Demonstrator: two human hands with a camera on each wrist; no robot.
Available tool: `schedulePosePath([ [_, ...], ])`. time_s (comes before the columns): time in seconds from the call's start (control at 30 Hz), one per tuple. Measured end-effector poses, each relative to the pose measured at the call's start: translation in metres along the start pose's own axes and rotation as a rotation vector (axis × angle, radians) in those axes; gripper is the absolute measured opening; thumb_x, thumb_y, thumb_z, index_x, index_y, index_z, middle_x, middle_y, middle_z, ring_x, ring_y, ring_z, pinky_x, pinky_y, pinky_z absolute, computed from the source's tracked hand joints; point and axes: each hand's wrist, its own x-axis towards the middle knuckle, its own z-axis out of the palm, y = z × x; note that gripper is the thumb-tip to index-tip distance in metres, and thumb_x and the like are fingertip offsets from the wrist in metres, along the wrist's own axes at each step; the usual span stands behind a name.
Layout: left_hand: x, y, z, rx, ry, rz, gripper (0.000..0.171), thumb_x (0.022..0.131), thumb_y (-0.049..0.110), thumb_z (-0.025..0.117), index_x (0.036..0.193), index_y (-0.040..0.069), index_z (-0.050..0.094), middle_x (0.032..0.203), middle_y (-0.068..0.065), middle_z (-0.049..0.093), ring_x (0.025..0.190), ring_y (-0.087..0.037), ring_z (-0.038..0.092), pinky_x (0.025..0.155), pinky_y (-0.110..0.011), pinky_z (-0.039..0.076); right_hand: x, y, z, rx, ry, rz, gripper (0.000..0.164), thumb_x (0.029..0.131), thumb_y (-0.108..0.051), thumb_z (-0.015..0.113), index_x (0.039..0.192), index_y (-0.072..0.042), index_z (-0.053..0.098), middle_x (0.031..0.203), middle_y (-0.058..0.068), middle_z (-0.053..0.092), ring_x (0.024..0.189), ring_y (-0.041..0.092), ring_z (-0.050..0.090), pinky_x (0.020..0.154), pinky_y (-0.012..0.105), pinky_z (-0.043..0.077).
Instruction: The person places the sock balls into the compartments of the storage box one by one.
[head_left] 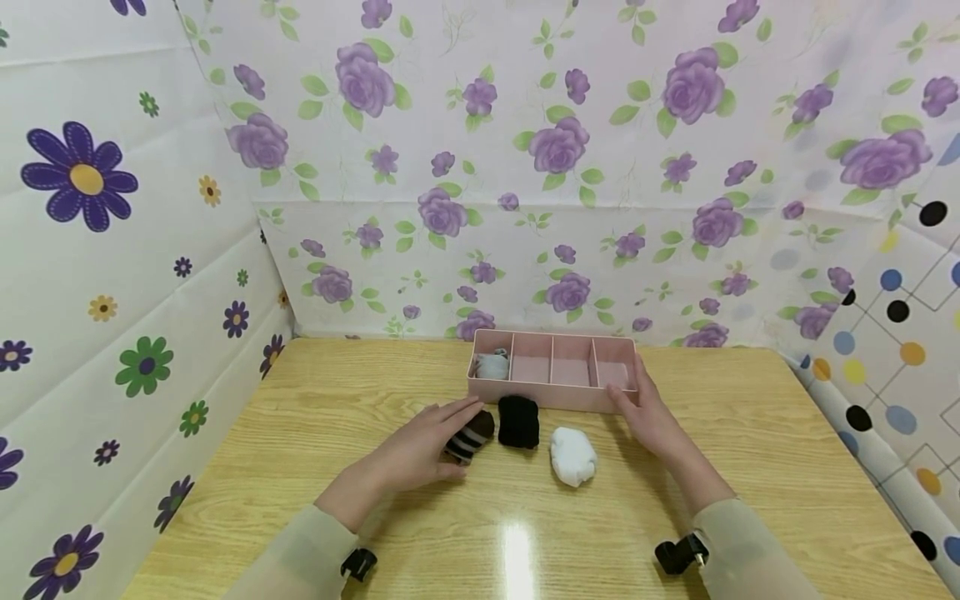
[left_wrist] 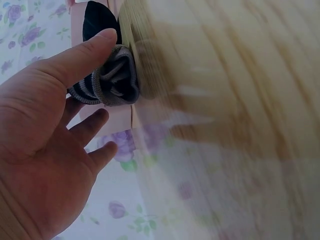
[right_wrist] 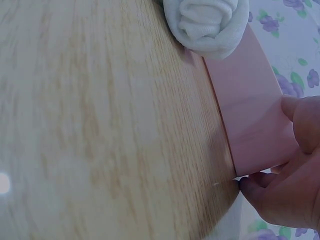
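Note:
A pink divided storage box [head_left: 551, 396] stands on the table, with a rolled light grey-blue sock [head_left: 492, 365] in its leftmost compartment. My right hand [head_left: 651, 417] holds the box by its right end, the thumb on the front wall. At the front of the box lie a rolled striped sock [head_left: 470, 435], a rolled black sock [head_left: 518, 422] and a rolled white sock [head_left: 573, 457]. My left hand [head_left: 412, 446] spans the striped sock, thumb and fingers spread to either side. In the left wrist view, the thumb overlaps this sock [left_wrist: 117, 80] and hides part of it.
The wooden table [head_left: 337, 375] meets a floral cloth backdrop [head_left: 450, 167] behind the box. Patterned cloth also hangs at the left and right. A small black device [head_left: 681, 554] is worn at the right wrist, another [head_left: 358, 564] at the left.

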Motion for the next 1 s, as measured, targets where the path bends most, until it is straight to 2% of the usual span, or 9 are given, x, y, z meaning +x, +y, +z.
schedulePosePath([
  [0.33,0.002,-0.005,0.003,0.007,0.017,-0.038,0.102,0.091,0.027,0.095,0.173,0.009,0.036,0.174,-0.014,0.041,0.155,-0.036,0.046,0.131,-0.061,0.027,-0.001,0.001,0.001,-0.014,0.004,0.011,0.093,0.119,-0.049,0.046,0.175,-0.014,-0.019,0.179,0.034,-0.006,0.163,0.059,0.005,0.130,0.072,0.009],
  [0.63,0.004,-0.010,0.004,0.037,0.049,-0.034,0.097,0.092,0.027,0.094,0.170,0.004,0.041,0.167,-0.017,0.049,0.150,-0.040,0.052,0.130,-0.061,0.031,0.000,0.002,0.000,-0.003,-0.001,0.001,0.094,0.119,-0.050,0.046,0.174,-0.013,-0.019,0.179,0.033,-0.007,0.163,0.058,0.003,0.130,0.072,0.008],
  [1.0,0.005,-0.013,0.007,0.056,0.078,-0.057,0.091,0.093,0.030,0.094,0.167,0.005,0.046,0.164,-0.015,0.053,0.144,-0.037,0.057,0.128,-0.060,0.034,0.000,0.002,0.000,-0.008,0.008,0.008,0.089,0.120,-0.038,0.048,0.175,-0.013,-0.018,0.179,0.034,-0.005,0.163,0.059,0.005,0.130,0.073,0.009],
])
